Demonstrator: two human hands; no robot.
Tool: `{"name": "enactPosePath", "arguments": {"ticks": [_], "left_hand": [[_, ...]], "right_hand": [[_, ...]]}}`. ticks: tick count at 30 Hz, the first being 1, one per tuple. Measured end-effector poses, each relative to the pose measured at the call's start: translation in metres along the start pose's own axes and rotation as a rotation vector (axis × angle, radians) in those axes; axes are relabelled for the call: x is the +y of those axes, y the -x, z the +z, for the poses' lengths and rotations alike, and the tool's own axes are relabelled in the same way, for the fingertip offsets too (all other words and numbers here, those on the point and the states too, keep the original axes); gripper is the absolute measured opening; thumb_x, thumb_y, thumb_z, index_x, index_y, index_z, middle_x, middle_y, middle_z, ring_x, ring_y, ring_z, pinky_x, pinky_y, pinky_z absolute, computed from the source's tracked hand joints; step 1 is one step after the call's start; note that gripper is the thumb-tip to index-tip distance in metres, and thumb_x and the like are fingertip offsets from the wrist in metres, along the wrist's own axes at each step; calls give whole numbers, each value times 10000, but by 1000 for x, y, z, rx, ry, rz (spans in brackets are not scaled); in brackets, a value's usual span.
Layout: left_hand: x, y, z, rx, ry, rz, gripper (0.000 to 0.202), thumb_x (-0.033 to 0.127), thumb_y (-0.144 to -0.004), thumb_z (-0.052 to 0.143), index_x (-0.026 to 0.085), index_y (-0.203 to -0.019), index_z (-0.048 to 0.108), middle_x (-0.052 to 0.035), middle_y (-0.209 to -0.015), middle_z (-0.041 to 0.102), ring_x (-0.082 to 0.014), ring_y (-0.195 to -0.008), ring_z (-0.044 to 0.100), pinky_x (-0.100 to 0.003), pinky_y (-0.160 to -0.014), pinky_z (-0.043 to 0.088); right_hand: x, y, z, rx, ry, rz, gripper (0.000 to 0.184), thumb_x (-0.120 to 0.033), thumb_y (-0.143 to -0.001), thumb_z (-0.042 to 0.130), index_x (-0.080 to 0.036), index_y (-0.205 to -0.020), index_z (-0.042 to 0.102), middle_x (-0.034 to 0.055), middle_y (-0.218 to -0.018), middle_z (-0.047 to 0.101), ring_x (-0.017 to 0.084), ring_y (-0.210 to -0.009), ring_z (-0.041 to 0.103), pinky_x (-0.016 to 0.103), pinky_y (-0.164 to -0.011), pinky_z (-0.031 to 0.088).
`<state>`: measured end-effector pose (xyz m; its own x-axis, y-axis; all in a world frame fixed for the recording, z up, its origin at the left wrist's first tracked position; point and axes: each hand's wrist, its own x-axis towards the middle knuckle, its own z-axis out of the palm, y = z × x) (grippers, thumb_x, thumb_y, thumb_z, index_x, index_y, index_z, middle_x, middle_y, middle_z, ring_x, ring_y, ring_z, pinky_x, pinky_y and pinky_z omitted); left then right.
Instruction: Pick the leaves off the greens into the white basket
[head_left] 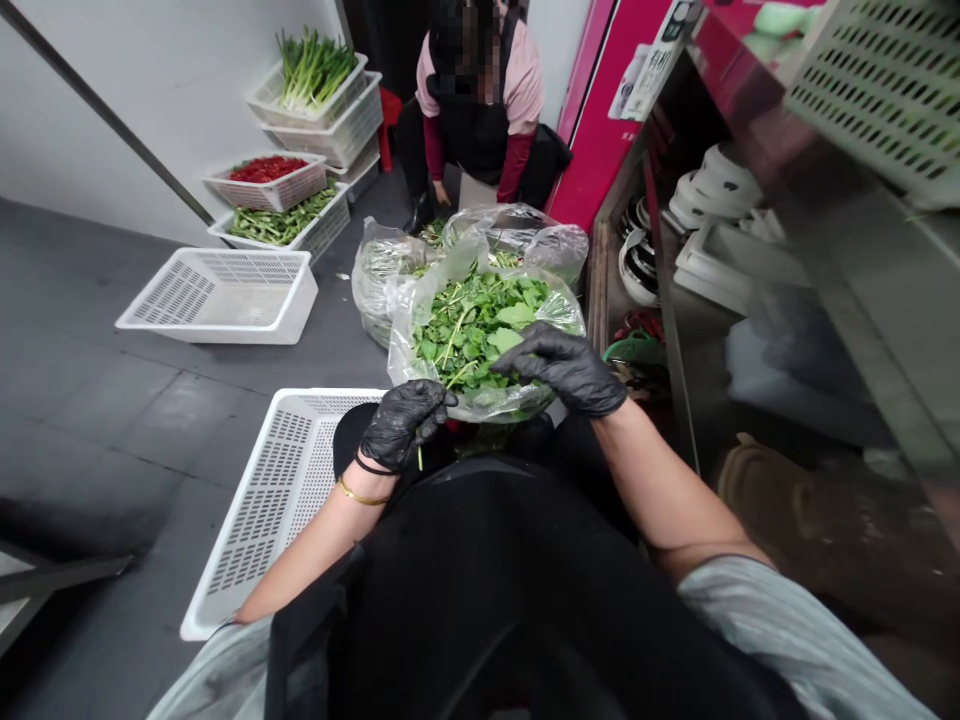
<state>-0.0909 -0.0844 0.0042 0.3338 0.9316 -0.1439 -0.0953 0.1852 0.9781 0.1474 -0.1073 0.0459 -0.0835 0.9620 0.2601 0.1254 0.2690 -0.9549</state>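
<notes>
My left hand [405, 425], in a black glove, is closed around a leafy green stem [420, 458]. Its cut end sticks out below the fingers and its upper part points toward the greens. My right hand [559, 368], gloved in black too, is bent over the right side of the heap, its fingers together at a broad green leaf [508, 341]; the exact grip is partly hidden. Beneath both hands, a clear plastic bag [403, 345] lies open, full of leafy greens [461, 325].
A white basket [251, 510] stands by my left arm, another [289, 325] farther off. Stacked baskets hold scallions [315, 70], red chilies [268, 169] and green beans [277, 220]. A co-worker [480, 100] sits opposite, behind more bags [375, 265]. Metal shelving [675, 370] borders my right.
</notes>
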Motion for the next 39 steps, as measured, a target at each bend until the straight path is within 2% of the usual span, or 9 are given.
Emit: {"name": "enactPosePath", "arguments": {"ticks": [4,9,14,17,21,24,29,34,39], "left_hand": [[-3,2,11,-35,73,-108,234,373,-667,754,157,-677,663,-40,-612,649,-94,-447,514,-188,-394,364],[-15,13,13,-69,-25,-137,267,404,-719,717,150,-678,647,4,-500,575,-56,-362,396,-176,-358,275],[-19,2,1,-266,-436,301,252,418,-790,662,173,-796,722,-84,-830,700,-175,-780,639,-306,-744,513],[-14,-38,-2,4,-797,497,320,446,-857,559,182,-902,733,-112,-922,686,-216,-918,622,-350,-854,474],[-13,-96,1,147,-1222,186,291,450,-764,647,171,-753,729,-118,-854,680,-257,-881,624,-335,-759,461],[-15,-104,-2,158,-910,84,249,409,-685,718,165,-639,697,-62,-668,648,-206,-717,609,-287,-658,440],[-17,-66,-10,255,-204,64,288,353,-531,813,132,-665,686,6,-561,599,-124,-549,510,-256,-569,423],[-33,-64,1,310,-154,164,194,268,-557,790,135,-649,682,6,-616,629,-112,-599,538,-241,-616,446],[-23,-75,10,174,-136,145,253,289,-563,819,146,-694,656,49,-528,551,-70,-488,466,-192,-479,382]], "right_hand": [[9,0,26,-272,-3,-119,203,-396,-796,696,-206,-835,754,73,-1066,699,189,-1024,637,335,-915,495],[10,7,13,-156,-92,-49,186,-378,-772,723,-196,-801,751,44,-802,720,165,-772,674,292,-738,534],[0,11,-21,-53,-246,51,121,-329,-766,734,-211,-755,755,34,-778,731,166,-711,679,287,-688,545],[2,6,-15,-16,-276,68,159,-353,-724,764,-195,-742,749,37,-779,731,172,-719,680,302,-712,556],[5,-3,2,-2,-256,139,217,-373,-690,781,-169,-742,733,45,-751,727,159,-674,664,287,-649,553],[3,-6,11,21,-235,210,221,-367,-679,782,-170,-756,720,35,-746,724,147,-640,654,257,-572,531],[11,-21,37,-3,-176,253,342,-362,-670,767,-198,-963,703,34,-935,718,146,-683,661,231,-526,510],[47,-50,64,-28,10,314,406,-333,-674,741,-164,-1041,698,21,-791,703,116,-540,577,246,-516,478],[58,-59,46,91,310,202,145,-252,-715,681,-170,-819,742,16,-773,705,153,-704,622,270,-677,487]]}}
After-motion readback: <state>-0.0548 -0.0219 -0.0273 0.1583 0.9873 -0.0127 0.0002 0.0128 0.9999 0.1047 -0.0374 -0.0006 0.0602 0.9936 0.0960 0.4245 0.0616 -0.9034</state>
